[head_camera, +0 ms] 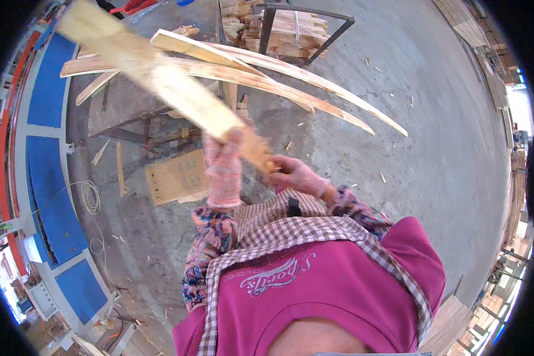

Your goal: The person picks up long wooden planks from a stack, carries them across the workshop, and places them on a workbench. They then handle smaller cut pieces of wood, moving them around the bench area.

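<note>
A long pale wooden board (pixel 182 93), blurred, slants from the upper left down to my waist. Around its lower part is my left hand (pixel 224 171), in a pink knitted glove. My right hand (pixel 296 175), gloved alike, has its fingers curled at the board's rough near end; its fingertips are partly hidden. Beyond the board, several long wooden strips (pixel 267 84) lie crossed, some of them over a low worn table (pixel 124 104). The far ends of two strips reach out above the concrete floor to the right.
A flattened cardboard box (pixel 178 178) lies on the floor (pixel 405 178). Stacked wood pieces (pixel 289 31) stand within a dark metal frame (pixel 309 9). Along the left runs a machine with blue panels (pixel 53 191), and a coiled pale hose (pixel 90 198) beside it. Wood scraps (pixel 121 169) are scattered about.
</note>
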The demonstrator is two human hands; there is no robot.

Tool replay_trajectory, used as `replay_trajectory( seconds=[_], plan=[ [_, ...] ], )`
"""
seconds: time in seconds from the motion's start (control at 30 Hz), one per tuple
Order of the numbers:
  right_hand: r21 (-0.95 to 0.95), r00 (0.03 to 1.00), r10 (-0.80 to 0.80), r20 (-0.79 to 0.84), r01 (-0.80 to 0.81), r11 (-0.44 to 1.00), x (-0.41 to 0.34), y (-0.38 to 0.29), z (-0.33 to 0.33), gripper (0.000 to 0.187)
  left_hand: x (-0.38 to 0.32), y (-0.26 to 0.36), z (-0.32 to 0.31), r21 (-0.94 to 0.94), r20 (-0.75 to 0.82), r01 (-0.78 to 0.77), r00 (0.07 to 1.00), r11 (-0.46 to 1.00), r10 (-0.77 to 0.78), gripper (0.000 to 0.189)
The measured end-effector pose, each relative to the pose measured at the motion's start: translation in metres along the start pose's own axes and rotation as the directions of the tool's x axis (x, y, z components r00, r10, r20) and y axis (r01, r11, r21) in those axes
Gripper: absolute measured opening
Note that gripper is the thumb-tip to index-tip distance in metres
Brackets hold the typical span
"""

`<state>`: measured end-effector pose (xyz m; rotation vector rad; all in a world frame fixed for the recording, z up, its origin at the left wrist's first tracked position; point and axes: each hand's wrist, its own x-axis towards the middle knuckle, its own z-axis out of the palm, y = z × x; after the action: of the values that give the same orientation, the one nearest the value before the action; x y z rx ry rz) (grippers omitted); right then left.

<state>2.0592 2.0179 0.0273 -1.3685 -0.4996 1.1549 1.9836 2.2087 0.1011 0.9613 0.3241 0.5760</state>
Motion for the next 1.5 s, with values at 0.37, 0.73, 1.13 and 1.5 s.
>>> replay_trajectory(
  seconds=[0.37, 0.73, 1.13, 1.5],
  plan=[
    [-0.235, 0.81, 0.499, -0.308, -0.573, 0.785, -0.186, 0.07, -0.098, 0.042, -0.075, -0.168, -0.048, 0.289, 0.191, 0.898, 0.285, 0.331, -0.939, 0.033],
    [-0.621, 0.841, 0.025, -0.541, -0.419, 0.663, 0.137, 0.084, -0.089, 0.064, -0.037, -0.051, -0.149, 0.311, -0.363, 0.687, 0.725, 0.657, -0.586, 0.056],
    [0.256, 0.715, 0.672, -0.195, -0.624, 0.738, -0.002, 0.199, -0.141, 0.045, 0.052, 0.0, -0.038, 0.929, 0.354, -0.352, 0.935, -0.114, 0.003, 0.059],
    [0.369, 0.838, 0.387, -0.384, -0.244, 0.897, 0.057, 0.108, -0.14, 0.052, 0.272, 0.025, 0.012, 0.299, 0.547, -0.412, 0.813, -0.861, -0.2, 0.03]
  ],
)
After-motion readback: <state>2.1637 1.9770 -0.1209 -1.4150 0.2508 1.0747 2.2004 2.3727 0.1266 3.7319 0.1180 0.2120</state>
